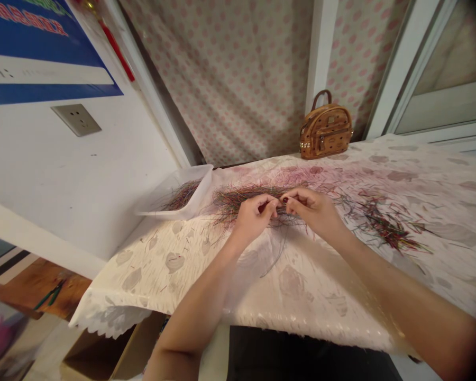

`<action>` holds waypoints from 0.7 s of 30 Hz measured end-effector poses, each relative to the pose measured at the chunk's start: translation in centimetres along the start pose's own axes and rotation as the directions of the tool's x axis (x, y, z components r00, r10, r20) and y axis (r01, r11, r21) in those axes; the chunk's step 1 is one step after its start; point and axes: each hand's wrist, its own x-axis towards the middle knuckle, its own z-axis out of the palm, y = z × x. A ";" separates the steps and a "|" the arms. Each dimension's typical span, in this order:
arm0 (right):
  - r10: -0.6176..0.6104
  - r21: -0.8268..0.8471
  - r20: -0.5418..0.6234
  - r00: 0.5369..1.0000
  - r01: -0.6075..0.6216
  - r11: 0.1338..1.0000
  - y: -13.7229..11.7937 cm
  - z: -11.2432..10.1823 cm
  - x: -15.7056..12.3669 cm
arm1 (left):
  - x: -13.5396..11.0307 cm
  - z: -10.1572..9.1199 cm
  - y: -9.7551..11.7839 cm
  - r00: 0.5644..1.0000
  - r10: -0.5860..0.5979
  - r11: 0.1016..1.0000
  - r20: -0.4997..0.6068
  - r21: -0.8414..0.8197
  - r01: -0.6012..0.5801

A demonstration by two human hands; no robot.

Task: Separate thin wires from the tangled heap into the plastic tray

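Note:
My left hand (254,212) and my right hand (310,207) meet at the middle of the table, fingertips pinched together over a pile of thin coloured wires (238,199). Both hands are closed on thin strands from that pile; a few dark strands (278,253) trail down from the fingers onto the cloth. A second heap of coloured wires (384,222) lies to the right of my right hand.
A clear plastic tray (174,194) holding more wires sits at the left by the wall. A brown handbag (325,129) stands at the far edge. A pale leaf-patterned cloth (174,264) covers the table. Green pliers (49,295) lie on a lower wooden surface at the left.

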 end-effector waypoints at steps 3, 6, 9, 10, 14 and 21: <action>0.081 0.095 0.062 0.995 -0.086 0.992 0.2 -0.1 0.2 | 0.0 -0.2 0.0 1.000 0.006 1.000 0.022 0.017 -0.007; 0.127 0.161 0.099 0.987 -0.142 0.977 0.3 -0.2 0.3 | 0.0 -0.4 0.1 0.999 0.016 0.998 0.048 0.066 -0.020; 0.156 0.190 0.121 0.980 -0.177 0.966 0.4 -0.2 0.3 | 0.1 -0.7 0.3 0.996 0.006 0.993 0.088 0.117 -0.016; 0.159 0.185 0.120 0.980 -0.180 0.966 0.4 -0.2 0.3 | 0.1 -0.8 0.3 0.995 0.000 0.990 0.098 0.139 -0.014; 0.115 0.099 0.064 0.991 -0.121 0.988 0.6 -0.2 0.2 | 0.2 -0.9 0.2 0.995 0.013 0.978 0.101 0.205 -0.034; 0.179 0.145 0.082 0.980 -0.189 0.971 0.5 -0.1 0.2 | 0.1 -1.0 0.3 0.987 0.038 0.976 0.156 0.205 -0.070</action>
